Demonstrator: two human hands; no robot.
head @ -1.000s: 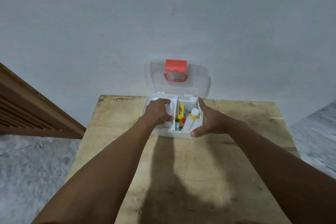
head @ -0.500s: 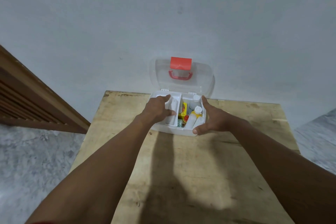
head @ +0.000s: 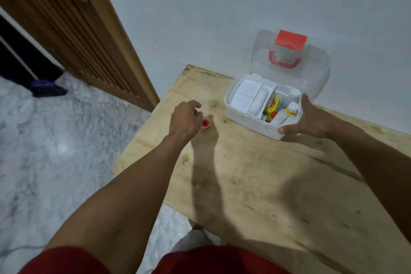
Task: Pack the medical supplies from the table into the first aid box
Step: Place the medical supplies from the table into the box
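The white first aid box (head: 246, 121) stands open at the table's far side, its clear lid (head: 315, 66) with a red handle leaning against the wall. White packets fill its left compartment; yellow items and white bottles (head: 287, 113) fill the right one. My right hand (head: 305, 118) grips the box's right front corner. A small red cap (head: 205, 123) lies on the table left of the box. My left hand (head: 185, 121) hovers right beside the cap, fingers curled and apart, holding nothing that I can see.
The wooden table (head: 266, 184) reaches the white wall at the back; its left edge drops to a marble floor. A slatted wooden door (head: 73, 29) stands at the left. A dark foot (head: 47, 89) of someone shows beyond it.
My left hand has left the box's left compartment and moved left over the table to the red cap. The view swung left and down. My right hand stays on the box.
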